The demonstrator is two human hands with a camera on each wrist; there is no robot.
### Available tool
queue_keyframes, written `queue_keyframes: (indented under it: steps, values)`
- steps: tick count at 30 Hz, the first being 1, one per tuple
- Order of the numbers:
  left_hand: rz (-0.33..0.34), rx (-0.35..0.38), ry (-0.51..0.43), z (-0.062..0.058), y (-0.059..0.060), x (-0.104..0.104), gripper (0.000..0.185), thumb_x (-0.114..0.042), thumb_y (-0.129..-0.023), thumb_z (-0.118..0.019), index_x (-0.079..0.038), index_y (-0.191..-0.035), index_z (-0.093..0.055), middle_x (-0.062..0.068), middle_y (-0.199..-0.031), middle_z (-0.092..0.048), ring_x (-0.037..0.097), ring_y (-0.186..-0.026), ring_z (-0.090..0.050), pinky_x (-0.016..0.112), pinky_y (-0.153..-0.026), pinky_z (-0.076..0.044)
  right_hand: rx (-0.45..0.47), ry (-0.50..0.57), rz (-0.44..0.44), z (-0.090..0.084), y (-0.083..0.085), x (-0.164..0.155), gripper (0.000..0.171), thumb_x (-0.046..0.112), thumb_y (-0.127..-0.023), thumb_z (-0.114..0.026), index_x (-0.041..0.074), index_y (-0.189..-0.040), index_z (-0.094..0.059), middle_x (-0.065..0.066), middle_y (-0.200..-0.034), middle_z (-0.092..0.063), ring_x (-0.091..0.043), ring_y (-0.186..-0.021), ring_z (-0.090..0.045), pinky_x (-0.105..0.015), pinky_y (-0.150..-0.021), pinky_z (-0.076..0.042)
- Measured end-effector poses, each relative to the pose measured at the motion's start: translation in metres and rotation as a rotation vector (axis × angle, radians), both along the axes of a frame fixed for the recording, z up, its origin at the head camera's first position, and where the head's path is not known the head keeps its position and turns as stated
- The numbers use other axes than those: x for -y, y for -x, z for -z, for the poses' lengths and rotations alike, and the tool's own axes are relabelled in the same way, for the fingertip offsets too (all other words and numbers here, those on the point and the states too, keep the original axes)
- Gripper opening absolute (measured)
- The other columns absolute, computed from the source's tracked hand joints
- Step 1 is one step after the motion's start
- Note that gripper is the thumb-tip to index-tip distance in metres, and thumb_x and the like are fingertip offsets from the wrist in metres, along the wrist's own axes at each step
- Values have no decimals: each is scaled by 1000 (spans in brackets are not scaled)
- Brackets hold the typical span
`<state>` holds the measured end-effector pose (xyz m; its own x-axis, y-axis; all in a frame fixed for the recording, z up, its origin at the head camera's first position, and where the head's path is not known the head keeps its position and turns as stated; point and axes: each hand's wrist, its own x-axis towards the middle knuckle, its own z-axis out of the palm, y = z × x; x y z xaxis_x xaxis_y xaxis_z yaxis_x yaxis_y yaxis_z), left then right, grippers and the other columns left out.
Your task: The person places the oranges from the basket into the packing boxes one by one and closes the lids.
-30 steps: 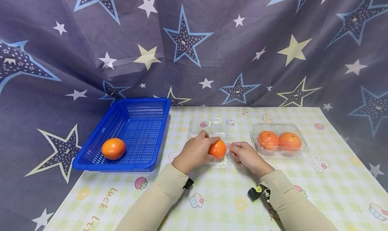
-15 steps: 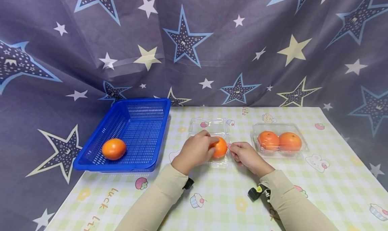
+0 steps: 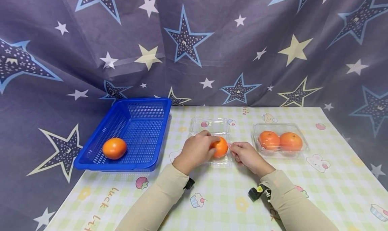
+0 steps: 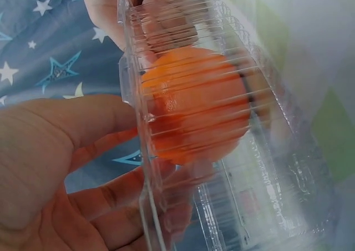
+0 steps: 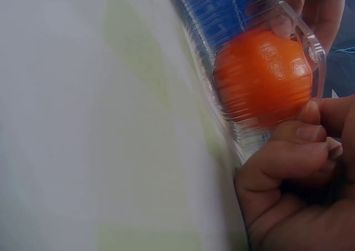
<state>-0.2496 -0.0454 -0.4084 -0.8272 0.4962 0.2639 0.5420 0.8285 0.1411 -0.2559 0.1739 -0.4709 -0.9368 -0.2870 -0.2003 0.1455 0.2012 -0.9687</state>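
Observation:
A clear plastic clamshell box point(image 3: 209, 125) lies opened in the middle of the table, its lid folded back. My left hand point(image 3: 195, 150) holds a smooth, round orange point(image 3: 221, 147) inside the base, thumb on the near side and fingers over the top. Through the ribbed wall in the left wrist view, the orange point(image 4: 194, 107) shows between thumb and fingers. On the other side, my right hand point(image 3: 247, 157) pinches the box's right rim between thumb and forefinger, its other fingers curled in. The right wrist view has these fingertips point(image 5: 310, 115) right beside the orange.
At left stands a blue plastic basket point(image 3: 160, 136) with one orange point(image 3: 114, 148) in its near left corner. To the right, a closed clear box point(image 3: 280, 127) holds two oranges point(image 3: 290, 141). A starred curtain point(image 3: 206, 69) hangs behind the checked tablecloth point(image 3: 221, 210).
The orange under my left hand has shifted slightly right and away from me, and the left thumb has moved up against its near side. My right hand keeps its place at the rim.

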Motion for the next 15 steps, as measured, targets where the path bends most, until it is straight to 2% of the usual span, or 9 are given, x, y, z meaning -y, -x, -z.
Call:
queue_keyframes:
  steps: [15]
  values:
    - [4,-12,-22,4,2,-1,36,-25,-89,-79,-27,-125,-75,2,-107,-69,19,-82,-67,40,-72,-58,4,5,-3,0,1,0,43,30,-108,-51,-4,-81,-49,4,-56,-35,-12,-48,-32,-23,-46,-29]
